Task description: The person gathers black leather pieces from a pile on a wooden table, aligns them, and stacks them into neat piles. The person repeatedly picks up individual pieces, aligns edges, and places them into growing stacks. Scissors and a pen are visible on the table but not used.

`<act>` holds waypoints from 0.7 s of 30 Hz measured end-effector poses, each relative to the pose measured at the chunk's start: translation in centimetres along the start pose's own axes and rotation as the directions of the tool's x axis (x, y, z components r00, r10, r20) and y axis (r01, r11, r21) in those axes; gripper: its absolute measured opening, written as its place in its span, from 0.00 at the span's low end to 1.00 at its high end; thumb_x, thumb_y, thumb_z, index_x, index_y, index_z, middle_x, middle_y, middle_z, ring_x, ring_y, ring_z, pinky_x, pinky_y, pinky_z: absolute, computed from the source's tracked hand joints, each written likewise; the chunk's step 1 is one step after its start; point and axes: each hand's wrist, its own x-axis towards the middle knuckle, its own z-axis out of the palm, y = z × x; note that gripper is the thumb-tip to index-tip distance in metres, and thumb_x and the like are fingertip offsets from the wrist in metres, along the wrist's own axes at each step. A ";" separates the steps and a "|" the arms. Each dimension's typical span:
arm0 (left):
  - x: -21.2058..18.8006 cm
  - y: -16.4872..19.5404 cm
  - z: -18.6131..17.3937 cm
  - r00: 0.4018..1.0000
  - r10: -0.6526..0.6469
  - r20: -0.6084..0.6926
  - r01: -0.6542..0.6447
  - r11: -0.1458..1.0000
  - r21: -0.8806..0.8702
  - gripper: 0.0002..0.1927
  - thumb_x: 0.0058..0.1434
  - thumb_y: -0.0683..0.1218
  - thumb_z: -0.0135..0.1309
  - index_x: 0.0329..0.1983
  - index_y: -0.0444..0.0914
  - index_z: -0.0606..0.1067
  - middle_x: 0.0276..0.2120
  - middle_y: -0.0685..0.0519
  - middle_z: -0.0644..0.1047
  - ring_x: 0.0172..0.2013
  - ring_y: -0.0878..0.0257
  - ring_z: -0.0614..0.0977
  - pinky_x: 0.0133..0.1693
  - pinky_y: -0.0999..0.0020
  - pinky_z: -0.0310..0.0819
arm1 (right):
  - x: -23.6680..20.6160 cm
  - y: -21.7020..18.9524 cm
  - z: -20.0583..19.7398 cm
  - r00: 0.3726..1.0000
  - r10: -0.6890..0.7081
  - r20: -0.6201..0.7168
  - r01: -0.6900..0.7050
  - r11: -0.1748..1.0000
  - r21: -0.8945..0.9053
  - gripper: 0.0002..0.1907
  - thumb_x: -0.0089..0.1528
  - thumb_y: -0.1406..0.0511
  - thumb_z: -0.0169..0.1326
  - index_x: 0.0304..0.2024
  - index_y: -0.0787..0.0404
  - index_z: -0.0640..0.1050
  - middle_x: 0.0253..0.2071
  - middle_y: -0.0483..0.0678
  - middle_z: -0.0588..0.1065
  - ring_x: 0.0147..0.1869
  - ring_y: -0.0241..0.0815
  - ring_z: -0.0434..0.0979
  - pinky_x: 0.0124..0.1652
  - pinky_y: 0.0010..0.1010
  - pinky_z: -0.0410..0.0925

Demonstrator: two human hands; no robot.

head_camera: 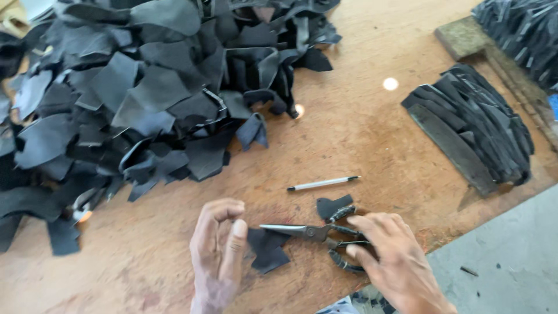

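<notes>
My left hand [218,247] pinches a small black scrap [267,249] near the worktop's [360,139] front edge; my right hand [389,256] rests its loose fingers on the scissors [317,232] lying there, blades touching the scrap. A pen [322,184] lies just beyond, the scrap pile [139,87] at the far left corner.

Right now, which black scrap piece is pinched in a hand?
The small dark scrap beside the scissors, pinched by the left hand; the others lie loose, untouched, in the pile.

Wooden table [360,139] w/ black scrap pile [133,87], strip stack [471,131], pen [323,184], scissors [317,232].
</notes>
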 end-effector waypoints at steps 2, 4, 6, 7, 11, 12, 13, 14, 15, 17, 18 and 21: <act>-1.8 -0.8 -0.6 0.999 0.005 -0.050 0.003 0.986 0.168 0.11 0.63 0.40 0.55 0.48 0.34 0.73 0.50 0.45 0.76 0.49 0.56 0.80 0.47 0.64 0.76 | 0.3 -0.2 0.6 0.991 0.073 0.111 -0.076 0.997 0.020 0.31 0.50 0.61 0.63 0.56 0.60 0.74 0.50 0.52 0.75 0.55 0.57 0.74 0.52 0.41 0.66; -3.4 -1.4 -0.5 0.992 0.069 -0.105 -0.032 0.947 0.320 0.15 0.59 0.39 0.58 0.49 0.34 0.73 0.51 0.44 0.76 0.50 0.54 0.80 0.50 0.63 0.74 | 0.8 -0.3 0.9 0.971 0.127 0.201 -0.136 0.990 0.032 0.31 0.50 0.63 0.63 0.56 0.59 0.73 0.50 0.52 0.75 0.55 0.58 0.74 0.53 0.43 0.66; -4.4 -2.1 -0.3 0.985 0.072 -0.156 -0.011 0.933 0.361 0.17 0.58 0.40 0.59 0.50 0.34 0.72 0.52 0.44 0.76 0.51 0.51 0.79 0.51 0.61 0.74 | 1.2 -0.5 1.1 0.946 0.179 0.270 -0.196 0.980 0.039 0.26 0.53 0.65 0.62 0.55 0.57 0.74 0.47 0.50 0.76 0.54 0.55 0.76 0.52 0.41 0.68; -4.5 -2.4 -0.3 0.979 0.082 -0.185 -0.006 0.925 0.380 0.18 0.58 0.41 0.59 0.51 0.34 0.72 0.52 0.43 0.76 0.51 0.49 0.79 0.52 0.61 0.73 | 1.4 -0.6 1.3 0.950 0.170 0.263 -0.198 0.977 0.082 0.25 0.54 0.66 0.61 0.55 0.58 0.74 0.48 0.51 0.75 0.54 0.55 0.76 0.51 0.40 0.68; -4.3 -3.2 -0.7 0.977 0.037 -0.212 0.042 0.934 0.355 0.16 0.62 0.41 0.57 0.53 0.34 0.72 0.54 0.43 0.75 0.52 0.50 0.79 0.51 0.62 0.75 | 1.7 -0.8 1.4 0.977 0.084 0.194 -0.130 0.963 0.235 0.22 0.57 0.66 0.59 0.54 0.60 0.75 0.50 0.53 0.75 0.54 0.54 0.76 0.51 0.39 0.69; -4.3 -3.1 -0.8 0.975 0.020 -0.223 0.064 0.928 0.367 0.16 0.63 0.41 0.56 0.54 0.34 0.72 0.54 0.43 0.75 0.52 0.50 0.80 0.51 0.63 0.75 | 1.7 -0.6 1.2 0.985 0.053 0.163 -0.096 0.959 0.266 0.21 0.57 0.67 0.59 0.54 0.60 0.75 0.50 0.54 0.75 0.54 0.53 0.77 0.52 0.39 0.69; -4.3 -3.1 -0.9 0.974 -0.001 -0.228 0.089 0.922 0.377 0.16 0.64 0.41 0.56 0.54 0.34 0.73 0.55 0.44 0.75 0.51 0.51 0.80 0.51 0.63 0.76 | 1.5 -0.3 0.9 0.986 0.064 0.157 -0.105 0.957 0.270 0.21 0.58 0.67 0.58 0.54 0.61 0.75 0.50 0.54 0.74 0.54 0.53 0.77 0.52 0.38 0.69; -4.3 -3.0 -1.0 0.972 -0.085 -0.219 0.162 0.917 0.364 0.17 0.64 0.43 0.56 0.55 0.35 0.73 0.55 0.45 0.74 0.51 0.52 0.80 0.50 0.64 0.76 | 1.6 0.3 0.5 0.987 0.074 0.144 -0.111 0.956 0.272 0.21 0.58 0.68 0.57 0.54 0.62 0.74 0.51 0.55 0.74 0.54 0.53 0.76 0.52 0.37 0.70; -4.2 -2.9 -1.0 0.965 -0.160 -0.208 0.227 0.909 0.350 0.18 0.63 0.44 0.56 0.56 0.36 0.73 0.56 0.45 0.73 0.50 0.53 0.80 0.49 0.64 0.76 | 1.8 1.0 0.1 0.989 0.083 0.123 -0.114 0.955 0.273 0.21 0.58 0.68 0.56 0.55 0.62 0.74 0.52 0.56 0.74 0.54 0.53 0.76 0.53 0.36 0.70; -4.0 -2.7 -0.8 0.980 -0.126 -0.151 0.179 0.891 0.418 0.24 0.61 0.48 0.59 0.58 0.34 0.72 0.57 0.44 0.72 0.53 0.49 0.77 0.51 0.60 0.73 | 2.1 2.7 -0.5 0.980 0.192 0.045 -0.196 0.975 0.105 0.21 0.59 0.68 0.58 0.55 0.62 0.75 0.52 0.58 0.74 0.54 0.55 0.76 0.51 0.38 0.69; -3.9 -2.7 -0.7 0.995 -0.020 -0.099 0.066 0.868 0.492 0.28 0.59 0.49 0.61 0.59 0.32 0.71 0.58 0.42 0.70 0.55 0.45 0.74 0.54 0.56 0.69 | 2.2 3.4 -0.7 0.970 0.242 -0.004 -0.241 0.970 0.026 0.21 0.59 0.68 0.59 0.56 0.62 0.75 0.52 0.59 0.74 0.54 0.55 0.76 0.50 0.39 0.69; -3.7 -2.6 -0.4 0.997 0.080 0.016 -0.073 0.785 0.615 0.35 0.52 0.53 0.66 0.59 0.32 0.70 0.57 0.41 0.71 0.58 0.41 0.69 0.56 0.47 0.63 | 2.9 5.2 -0.6 0.949 0.305 -0.081 -0.308 0.950 -0.039 0.20 0.63 0.69 0.59 0.58 0.61 0.76 0.49 0.58 0.73 0.54 0.59 0.74 0.52 0.44 0.68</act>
